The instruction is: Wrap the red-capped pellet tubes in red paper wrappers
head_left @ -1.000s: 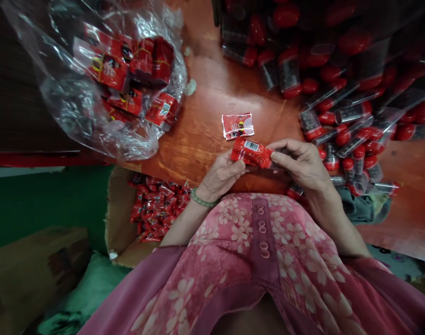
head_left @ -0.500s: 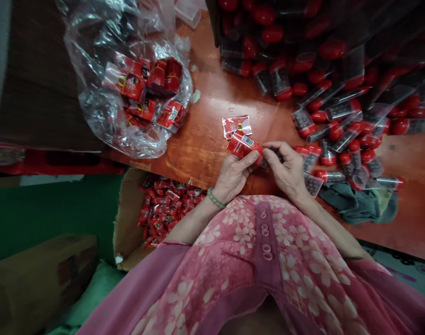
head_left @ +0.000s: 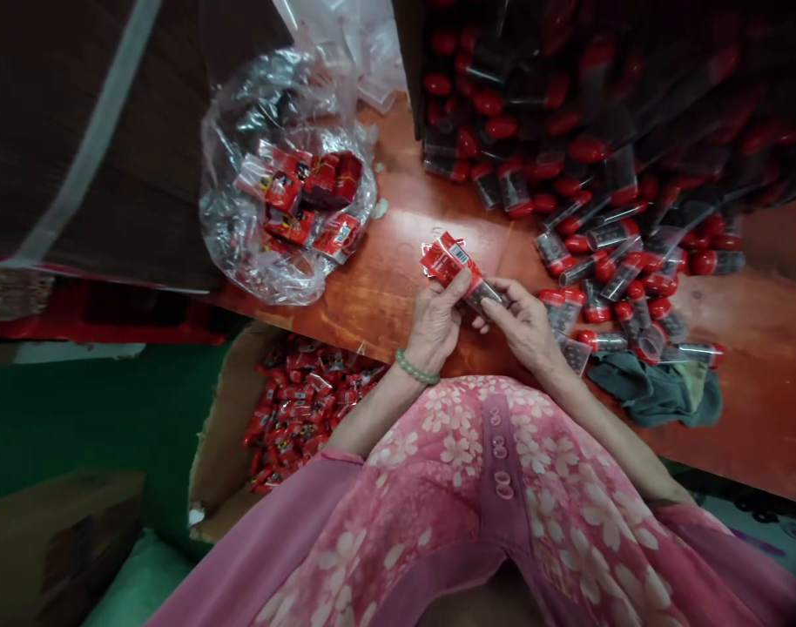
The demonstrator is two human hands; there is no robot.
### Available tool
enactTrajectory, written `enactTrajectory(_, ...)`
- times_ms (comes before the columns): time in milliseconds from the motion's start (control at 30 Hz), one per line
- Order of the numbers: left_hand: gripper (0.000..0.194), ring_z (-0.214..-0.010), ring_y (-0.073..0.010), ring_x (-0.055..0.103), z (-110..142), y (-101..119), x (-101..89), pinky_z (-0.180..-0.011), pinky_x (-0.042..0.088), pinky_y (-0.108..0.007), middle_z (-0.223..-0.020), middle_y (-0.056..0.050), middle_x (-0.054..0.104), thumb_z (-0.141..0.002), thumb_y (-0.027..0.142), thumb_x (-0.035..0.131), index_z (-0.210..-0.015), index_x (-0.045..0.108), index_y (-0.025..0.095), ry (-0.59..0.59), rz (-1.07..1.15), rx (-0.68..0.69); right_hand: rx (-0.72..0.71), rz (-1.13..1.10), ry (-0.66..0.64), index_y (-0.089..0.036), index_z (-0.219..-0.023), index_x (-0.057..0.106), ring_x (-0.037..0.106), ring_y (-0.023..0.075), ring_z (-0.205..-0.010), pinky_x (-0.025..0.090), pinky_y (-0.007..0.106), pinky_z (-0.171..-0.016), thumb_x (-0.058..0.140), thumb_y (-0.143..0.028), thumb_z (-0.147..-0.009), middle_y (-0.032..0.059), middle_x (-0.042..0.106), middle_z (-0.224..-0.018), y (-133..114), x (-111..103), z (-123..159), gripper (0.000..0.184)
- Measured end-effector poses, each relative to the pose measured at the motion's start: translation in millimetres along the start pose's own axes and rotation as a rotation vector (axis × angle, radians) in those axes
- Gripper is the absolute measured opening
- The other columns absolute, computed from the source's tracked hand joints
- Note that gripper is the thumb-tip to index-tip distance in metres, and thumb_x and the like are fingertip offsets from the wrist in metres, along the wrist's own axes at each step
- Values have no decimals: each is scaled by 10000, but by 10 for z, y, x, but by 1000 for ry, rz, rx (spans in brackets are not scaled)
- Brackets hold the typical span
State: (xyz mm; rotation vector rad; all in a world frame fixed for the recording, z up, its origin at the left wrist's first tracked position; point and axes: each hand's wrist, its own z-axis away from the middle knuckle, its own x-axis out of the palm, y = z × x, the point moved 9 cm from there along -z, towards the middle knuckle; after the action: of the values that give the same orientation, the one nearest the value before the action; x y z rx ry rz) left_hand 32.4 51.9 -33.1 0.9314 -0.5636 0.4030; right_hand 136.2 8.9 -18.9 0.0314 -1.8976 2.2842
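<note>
My left hand (head_left: 434, 324) pinches a red printed plastic sleeve (head_left: 448, 259) with a barcode, its thumb on top. In my right hand (head_left: 527, 329) is a clear plastic bottle (head_left: 487, 296) with dark contents, gripped between thumb and fingers. The bottle lines up with the sleeve's near end and appears partly inside it; how far in is hidden by my fingers. Beneath the sleeve's far end, the edge of another red sleeve (head_left: 428, 251) shows on the table.
Red-capped clear bottles (head_left: 610, 235) pile up on the right, beside a dark green cloth (head_left: 659, 387). A clear plastic bag (head_left: 221, 235) holds bundles of red sleeves (head_left: 333, 178) at left. Below the orange-brown table (head_left: 398, 222), a cardboard box (head_left: 219, 435) contains many red packages (head_left: 300, 401).
The sleeve and bottle have tilted, and more of the bottle shows between my hands. My right hand has shifted slightly down. The camera view has moved a little, shifting the surroundings.
</note>
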Motion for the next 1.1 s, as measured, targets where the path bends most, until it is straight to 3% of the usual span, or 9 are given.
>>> enactTrajectory(133,503,-504,-71,563,19,-59,13,-453,406,-220,-629,30,671,-517,496,962,-698,653,143,12,12,-15,-117,93,137,-218,-1185,634,671,101,-658,597,274,-657,715,-542,-867,31,733,-1047,-88,-54,40,461)
enactTrajectory(367,518,-448,-71,495,53,38,123,-439,397,-256,-649,20,663,-646,608,878,-799,653,167,-118,13,4,-51,-34,31,-256,-1350,568,672,133,-673,596,278,-618,688,-543,-878,-1,698,-896,-16,38,-45,565)
enactTrajectory(600,454,-452,-71,518,-18,-11,92,-443,377,-234,-618,25,659,-600,489,929,-740,661,150,-28,-18,-7,-229,258,37,-293,-1396,583,654,134,-668,643,382,-710,553,-451,-981,97,648,-1350,-213,41,-15,446)
enactTrajectory(700,472,-420,-63,501,-54,-41,110,-417,380,-224,-583,43,631,-550,474,953,-714,655,148,-22,-19,6,-209,231,55,-274,-1349,600,651,127,-647,625,346,-671,553,-440,-984,81,696,-1213,-176,7,-25,404)
enactTrajectory(867,488,-379,-64,467,-48,-73,135,-382,385,-235,-566,52,593,-606,520,922,-723,625,151,-86,-63,-23,-80,-32,28,-243,-1281,556,653,124,-613,578,265,-597,625,-505,-942,-36,674,-751,58,-5,-77,434)
enactTrajectory(1000,546,-431,-63,494,-30,-90,134,-425,422,-228,-599,48,584,-659,637,855,-774,632,153,-115,-64,-19,-24,-160,23,-243,-1255,538,655,105,-611,559,239,-579,674,-530,-903,-44,682,-781,151,-14,-111,474)
enactTrajectory(1100,539,-424,-48,472,-30,-112,124,-411,397,-207,-583,55,565,-651,619,868,-765,633,147,-85,-60,2,-22,-152,55,-246,-1234,538,663,108,-618,564,245,-593,689,-553,-884,-48,672,-772,137,-48,-114,490)
